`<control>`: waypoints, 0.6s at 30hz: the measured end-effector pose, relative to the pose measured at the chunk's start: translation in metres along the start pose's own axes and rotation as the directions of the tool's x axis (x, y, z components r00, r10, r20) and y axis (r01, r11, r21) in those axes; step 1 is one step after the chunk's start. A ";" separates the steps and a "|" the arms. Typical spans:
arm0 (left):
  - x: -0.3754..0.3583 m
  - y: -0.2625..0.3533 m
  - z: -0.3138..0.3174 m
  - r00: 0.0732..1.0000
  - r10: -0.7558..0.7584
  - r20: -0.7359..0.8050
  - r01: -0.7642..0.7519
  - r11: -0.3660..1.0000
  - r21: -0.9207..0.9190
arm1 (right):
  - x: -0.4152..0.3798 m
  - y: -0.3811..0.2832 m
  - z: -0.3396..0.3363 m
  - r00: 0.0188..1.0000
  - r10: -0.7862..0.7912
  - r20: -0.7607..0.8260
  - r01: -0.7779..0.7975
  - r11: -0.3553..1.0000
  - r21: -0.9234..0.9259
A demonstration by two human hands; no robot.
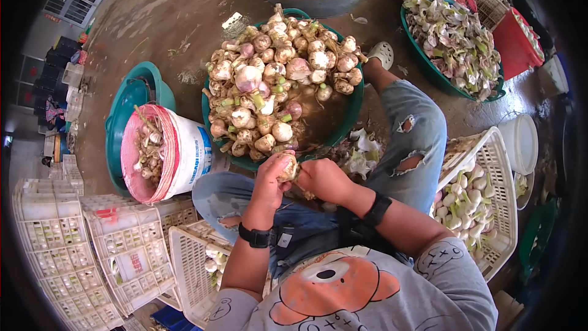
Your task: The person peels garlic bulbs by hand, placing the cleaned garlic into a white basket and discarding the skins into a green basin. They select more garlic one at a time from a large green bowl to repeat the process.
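Observation:
My left hand (269,179) is closed around a garlic bulb (288,169) with brownish skin, held over my lap. Right against the bulb is my right hand (324,181), its fingers curled in; what they grip is hidden. A brown scrap, too small to make out, hangs below that hand. Just beyond both hands stands a green tub (354,117) heaped with garlic bulbs (269,79), many dirt-stained and with short green stem stubs. The tub's right front part shows brown bottom. Pale peeled skins (364,153) lie on the floor between the tub and my right leg.
A white bucket (190,150) with a pink mesh lining holds garlic at left, beside an empty-looking green basin (119,107). Crates of cleaned garlic (468,199) flank me. A metal basin (331,6) of bulbs stands ahead; a green basket of skins (456,46) is at upper right.

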State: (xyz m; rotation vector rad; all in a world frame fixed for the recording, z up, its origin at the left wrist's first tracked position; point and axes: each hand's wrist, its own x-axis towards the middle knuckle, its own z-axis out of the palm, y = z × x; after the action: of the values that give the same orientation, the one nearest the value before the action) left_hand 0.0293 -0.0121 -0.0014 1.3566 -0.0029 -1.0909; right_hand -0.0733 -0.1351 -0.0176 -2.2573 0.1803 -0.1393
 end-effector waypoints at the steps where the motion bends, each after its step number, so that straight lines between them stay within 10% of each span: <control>1: 0.001 -0.001 -0.001 1.000 0.001 0.005 -0.001 1.000 0.002 | 0.001 0.008 0.007 1.000 0.002 -0.004 -0.002 1.000 -0.002; 2: 0.002 -0.003 -0.002 0.999 -0.001 0.038 0.004 0.997 -0.073 | 0.002 0.019 0.018 0.953 0.267 0.146 -0.304 0.830 0.467; 3: 0.001 -0.001 -0.002 0.998 -0.001 0.069 0.012 0.989 -0.147 | 0.006 0.014 0.014 0.828 0.398 0.395 -0.540 0.378 0.752; 6: -0.005 0.006 -0.001 0.968 0.171 0.185 -0.167 0.985 -0.040 | 0.002 -0.003 -0.008 0.770 0.396 0.501 -0.545 -0.002 0.839; 7: 0.000 0.007 -0.008 0.956 0.183 0.228 -0.170 0.982 -0.078 | 0.001 -0.001 -0.006 0.769 0.394 0.504 -0.547 -0.004 0.837; 9: 0.001 0.014 -0.016 0.977 -0.012 0.211 -0.031 0.979 0.200 | -0.002 0.002 0.000 0.977 -0.032 -0.213 0.098 0.947 0.307; 12: -0.008 0.018 -0.008 0.978 -0.167 0.128 0.082 0.863 0.499 | 0.000 -0.002 -0.004 0.935 -0.062 -0.350 0.163 0.950 0.267; 14: -0.022 0.021 0.009 0.925 0.200 0.323 -0.375 0.612 0.696 | 0.006 0.011 0.006 0.901 0.434 -0.003 -0.358 0.747 0.560; 16: -0.029 0.025 0.013 0.898 0.255 0.359 -0.432 0.355 0.829 | 0.013 0.018 0.004 0.792 0.551 0.262 -0.498 0.336 0.799; 18: -0.027 0.023 0.011 0.751 0.360 0.554 -0.564 -0.086 0.821 | 0.011 0.026 0.001 0.786 0.526 0.325 -0.539 0.323 0.778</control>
State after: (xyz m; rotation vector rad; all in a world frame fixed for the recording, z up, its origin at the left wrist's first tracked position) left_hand 0.0228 -0.0074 0.0349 2.1755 -1.5815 -0.4056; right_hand -0.0643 -0.1528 -0.0374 -1.0888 0.6964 0.1380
